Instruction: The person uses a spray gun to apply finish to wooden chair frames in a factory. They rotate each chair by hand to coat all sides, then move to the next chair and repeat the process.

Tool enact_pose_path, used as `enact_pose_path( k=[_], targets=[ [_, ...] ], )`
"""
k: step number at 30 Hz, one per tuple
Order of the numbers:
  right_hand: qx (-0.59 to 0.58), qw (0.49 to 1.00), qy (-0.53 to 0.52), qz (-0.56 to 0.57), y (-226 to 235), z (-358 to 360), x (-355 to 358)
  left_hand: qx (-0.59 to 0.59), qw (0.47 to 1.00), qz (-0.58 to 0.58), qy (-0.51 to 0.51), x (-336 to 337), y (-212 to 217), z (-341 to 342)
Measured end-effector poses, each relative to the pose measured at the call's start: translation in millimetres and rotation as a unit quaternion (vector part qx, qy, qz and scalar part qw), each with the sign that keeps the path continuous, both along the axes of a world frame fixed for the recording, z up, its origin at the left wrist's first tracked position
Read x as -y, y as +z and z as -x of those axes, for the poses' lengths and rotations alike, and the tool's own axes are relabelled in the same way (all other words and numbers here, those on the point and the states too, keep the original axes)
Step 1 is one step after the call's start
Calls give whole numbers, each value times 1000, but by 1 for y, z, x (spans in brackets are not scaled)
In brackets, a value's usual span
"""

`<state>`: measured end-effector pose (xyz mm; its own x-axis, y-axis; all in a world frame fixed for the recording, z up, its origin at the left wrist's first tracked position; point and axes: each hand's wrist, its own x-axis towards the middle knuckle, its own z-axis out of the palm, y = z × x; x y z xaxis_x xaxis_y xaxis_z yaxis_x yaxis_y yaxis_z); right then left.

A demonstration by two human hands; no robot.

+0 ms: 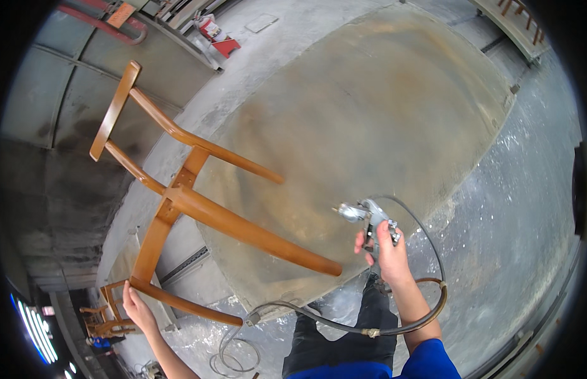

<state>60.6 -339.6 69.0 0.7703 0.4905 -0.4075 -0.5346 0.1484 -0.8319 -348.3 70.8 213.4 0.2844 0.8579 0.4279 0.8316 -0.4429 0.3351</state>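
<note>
A glossy orange-brown wooden chair frame (243,232) stands tilted on the left, its legs and rails branching toward the middle. My left hand (139,309) grips it at the near corner, where a leg meets the crossrail (151,249); part of the fingers is hidden behind the wood. In my right hand (389,254) is a silver spray gun (368,218), its nozzle turned left toward the frame, a short distance from it. A dark hose (426,230) loops from the gun around my right forearm. No spray is visible.
A large stained sheet (394,114) covers the floor ahead. Along the left rises a grey metal wall (60,82). More wooden chair frames (110,309) stand at the lower left. A red-and-white container (208,28) is at the back, and a thin hose (233,363) coils near my feet.
</note>
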Motion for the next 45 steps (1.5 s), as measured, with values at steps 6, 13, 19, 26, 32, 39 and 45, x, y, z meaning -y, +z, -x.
enact_pose_path(
  k=[6,13,19,26,32,39,45],
  targets=[
    [57,984,87,-148,85,-48,-10,-1,1000,28,8,46,-3,-8],
    [184,967,105,-145,194,-38,-19,3,997,53,59,79,8,-17],
    [312,939,106,-97,288,21,-19,201,966,163,28,56,16,12],
    [340,922,185,-6,327,186,-43,350,638,680,-87,-14,-4,74],
    [349,910,220,47,335,292,-88,305,534,772,-163,-9,-47,65],
    [546,812,187,88,368,360,-91,203,529,798,-205,42,-105,71],
    [559,768,236,205,360,389,-91,160,566,760,-276,93,-130,45]
  ],
)
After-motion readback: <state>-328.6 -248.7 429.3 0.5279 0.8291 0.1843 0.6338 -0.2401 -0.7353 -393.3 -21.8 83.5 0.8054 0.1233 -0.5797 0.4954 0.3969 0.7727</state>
